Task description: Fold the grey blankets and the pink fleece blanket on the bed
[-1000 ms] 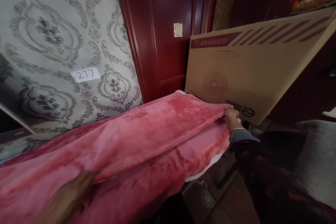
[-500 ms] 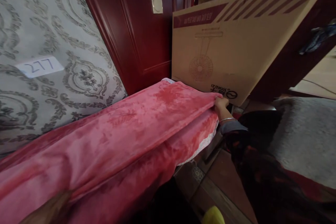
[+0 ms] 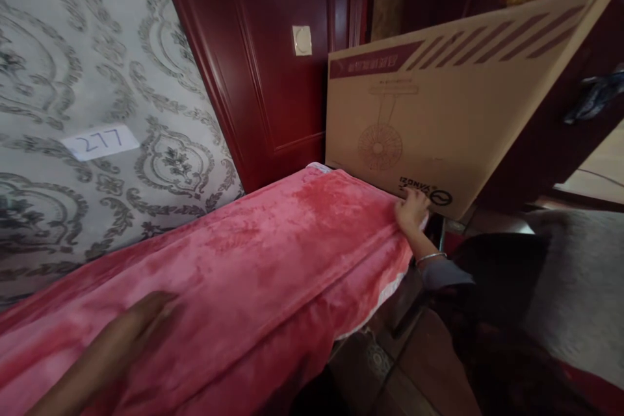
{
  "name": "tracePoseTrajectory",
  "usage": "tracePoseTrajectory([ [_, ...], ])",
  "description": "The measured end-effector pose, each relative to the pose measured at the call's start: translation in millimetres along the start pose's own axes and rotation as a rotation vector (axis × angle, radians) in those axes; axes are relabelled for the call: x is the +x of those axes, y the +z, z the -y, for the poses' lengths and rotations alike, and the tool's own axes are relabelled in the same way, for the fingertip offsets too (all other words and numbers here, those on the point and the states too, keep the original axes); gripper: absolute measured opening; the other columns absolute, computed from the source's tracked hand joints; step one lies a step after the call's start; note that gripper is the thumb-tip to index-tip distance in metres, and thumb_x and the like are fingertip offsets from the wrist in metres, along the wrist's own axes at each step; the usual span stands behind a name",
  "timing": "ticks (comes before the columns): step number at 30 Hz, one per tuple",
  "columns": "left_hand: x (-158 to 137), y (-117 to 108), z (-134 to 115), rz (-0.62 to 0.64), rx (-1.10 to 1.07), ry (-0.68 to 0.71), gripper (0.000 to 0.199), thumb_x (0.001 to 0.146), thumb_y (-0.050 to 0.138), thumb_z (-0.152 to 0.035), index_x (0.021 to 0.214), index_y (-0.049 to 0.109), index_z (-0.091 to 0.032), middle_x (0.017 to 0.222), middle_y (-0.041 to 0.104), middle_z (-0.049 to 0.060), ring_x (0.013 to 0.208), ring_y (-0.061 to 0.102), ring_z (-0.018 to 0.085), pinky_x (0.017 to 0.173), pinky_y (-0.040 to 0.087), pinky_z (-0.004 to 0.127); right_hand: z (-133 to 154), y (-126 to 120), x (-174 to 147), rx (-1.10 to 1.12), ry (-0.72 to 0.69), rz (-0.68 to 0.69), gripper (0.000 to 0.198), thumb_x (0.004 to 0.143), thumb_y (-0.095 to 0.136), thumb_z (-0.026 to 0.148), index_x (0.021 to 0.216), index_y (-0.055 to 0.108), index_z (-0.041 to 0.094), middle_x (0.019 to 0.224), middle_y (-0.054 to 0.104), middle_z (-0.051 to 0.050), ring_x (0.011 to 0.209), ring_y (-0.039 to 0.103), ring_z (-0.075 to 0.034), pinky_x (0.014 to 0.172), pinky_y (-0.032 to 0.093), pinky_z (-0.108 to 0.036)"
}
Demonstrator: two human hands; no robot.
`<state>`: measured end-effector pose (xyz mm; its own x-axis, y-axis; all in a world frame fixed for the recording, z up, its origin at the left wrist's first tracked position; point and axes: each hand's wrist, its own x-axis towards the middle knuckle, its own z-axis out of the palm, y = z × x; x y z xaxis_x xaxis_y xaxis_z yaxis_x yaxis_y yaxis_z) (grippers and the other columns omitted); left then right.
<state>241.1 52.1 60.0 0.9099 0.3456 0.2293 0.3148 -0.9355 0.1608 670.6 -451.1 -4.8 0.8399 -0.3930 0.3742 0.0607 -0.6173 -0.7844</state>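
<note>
A pink and red plush blanket (image 3: pixel 273 247) lies folded in a long strip from the lower left to the middle, its white edging showing at the right. My left hand (image 3: pixel 143 322) rests on its near part, somewhat blurred, fingers stretched out and nothing visibly held. At the blanket's far right corner lies my right hand (image 3: pixel 413 208), fingers apart over the cloth beside the cardboard box. A thin bracelet (image 3: pixel 431 257) circles the right wrist. What lies beneath the blanket is hidden.
Beyond the blanket stands a large cardboard box (image 3: pixel 453 117) with a fan drawing, against a dark red panel (image 3: pixel 287 97). Patterned wallpaper (image 3: pixel 112 32) bearing a paper marked 277 (image 3: pixel 102 142) is at the left. A grey fuzzy surface (image 3: pixel 585 286) and tiled floor (image 3: pixel 404 364) are at the right.
My right hand has let go of the blanket's pinched edge, which now lies flatter. My left hand has moved forward and up onto the cloth. The view has tilted upward.
</note>
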Motion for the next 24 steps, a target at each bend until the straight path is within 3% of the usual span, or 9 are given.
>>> tracePoseTrajectory([
  [3,53,-3,5,0.010,0.026,-0.018,0.052,0.080,0.035,-0.045,0.108,0.067,-0.016,0.126,0.069,0.016,0.119,0.064,0.029,0.109,0.045,0.043,30,28,1,-0.088,-0.320,0.174,0.043,0.084,0.048,0.011,0.122,0.066,0.009,0.129,0.059,-0.019,0.125,0.048,-0.032,0.108,0.039,-0.046],
  [6,91,-6,11,0.013,0.104,-0.025,0.053,0.080,0.033,-0.040,0.108,0.065,-0.008,0.128,0.066,0.024,0.120,0.063,0.032,0.108,0.044,0.047,61,65,10,-0.093,-0.413,0.273,0.039,0.085,0.050,0.012,0.120,0.069,0.011,0.124,0.064,-0.015,0.117,0.056,-0.027,0.106,0.041,-0.037],
  [9,115,-3,23,0.025,0.125,-0.018,0.047,0.079,0.032,-0.038,0.097,0.066,-0.011,0.118,0.071,0.021,0.110,0.068,0.032,0.103,0.048,0.046,85,102,26,-0.125,-0.452,0.345,0.040,0.086,0.052,0.012,0.122,0.069,0.010,0.122,0.066,-0.015,0.113,0.060,-0.026,0.102,0.044,-0.033],
  [12,128,4,37,0.029,0.121,-0.066,0.042,0.078,0.033,-0.038,0.090,0.066,-0.015,0.110,0.075,0.017,0.103,0.071,0.031,0.098,0.051,0.046,99,132,42,-0.165,-0.481,0.400,0.045,0.086,0.049,0.009,0.128,0.067,0.008,0.123,0.067,-0.017,0.114,0.061,-0.027,0.100,0.045,-0.032],
  [16,136,16,50,-0.024,0.110,-0.144,0.043,0.081,0.035,-0.042,0.094,0.067,-0.014,0.113,0.074,0.018,0.107,0.070,0.031,0.099,0.051,0.044,110,165,56,-0.201,-0.563,0.463,0.051,0.086,0.046,0.006,0.132,0.065,0.013,0.131,0.064,-0.013,0.120,0.058,-0.026,0.103,0.044,-0.034],
  [22,149,25,55,0.058,0.065,-0.267,0.048,0.083,0.036,-0.046,0.098,0.069,-0.015,0.111,0.075,0.013,0.104,0.070,0.029,0.098,0.050,0.041,120,206,55,-0.239,-0.678,0.569,0.047,0.089,0.051,0.010,0.131,0.067,0.024,0.141,0.057,-0.004,0.132,0.047,-0.027,0.109,0.038,-0.036],
  [24,152,31,60,0.010,0.066,-0.268,0.045,0.084,0.038,-0.046,0.093,0.070,-0.016,0.104,0.077,0.011,0.099,0.071,0.027,0.093,0.052,0.037,121,214,51,-0.287,-0.709,0.594,0.043,0.091,0.051,0.011,0.128,0.069,0.024,0.138,0.060,-0.004,0.135,0.044,-0.028,0.109,0.037,-0.038],
])
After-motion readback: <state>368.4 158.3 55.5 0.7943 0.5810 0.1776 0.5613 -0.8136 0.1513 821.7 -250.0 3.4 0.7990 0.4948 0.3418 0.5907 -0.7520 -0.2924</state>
